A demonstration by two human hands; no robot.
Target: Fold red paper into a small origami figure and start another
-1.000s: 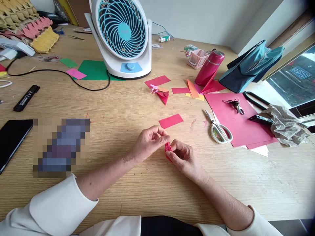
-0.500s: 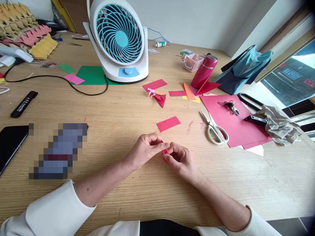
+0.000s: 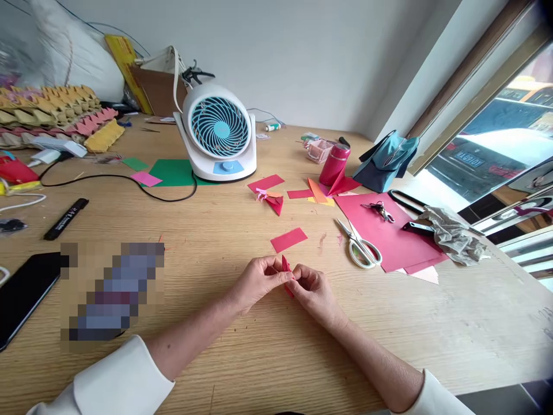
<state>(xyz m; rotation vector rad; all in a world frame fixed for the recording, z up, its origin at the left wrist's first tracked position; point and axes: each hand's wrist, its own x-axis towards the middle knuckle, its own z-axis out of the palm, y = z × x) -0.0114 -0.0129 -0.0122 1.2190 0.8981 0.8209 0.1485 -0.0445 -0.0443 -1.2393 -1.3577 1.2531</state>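
Note:
A small folded piece of red paper (image 3: 286, 265) is pinched between both hands over the wooden table. My left hand (image 3: 263, 280) grips it from the left with thumb and fingertips. From the right, my right hand (image 3: 314, 291) pinches its lower part, and the fingertips of both hands meet there. The paper's middle is partly hidden by the fingers. Just beyond the hands lies a flat red paper rectangle (image 3: 289, 240). Farther back, a folded red piece (image 3: 275, 203) with a pink curl rests near another red strip (image 3: 265, 183).
White-handled scissors (image 3: 363, 251) lie right of the hands beside large red sheets (image 3: 389, 253). A fan (image 3: 222, 132), a red bottle (image 3: 334, 164) and a teal bag (image 3: 384, 164) stand behind. At left are a black marker (image 3: 65, 219) and a black phone (image 3: 32, 294).
The view has tilted up and shifted, showing more of the wall and window. The folded red paper now stands more upright and narrower between the fingers. Both hands still hold it.

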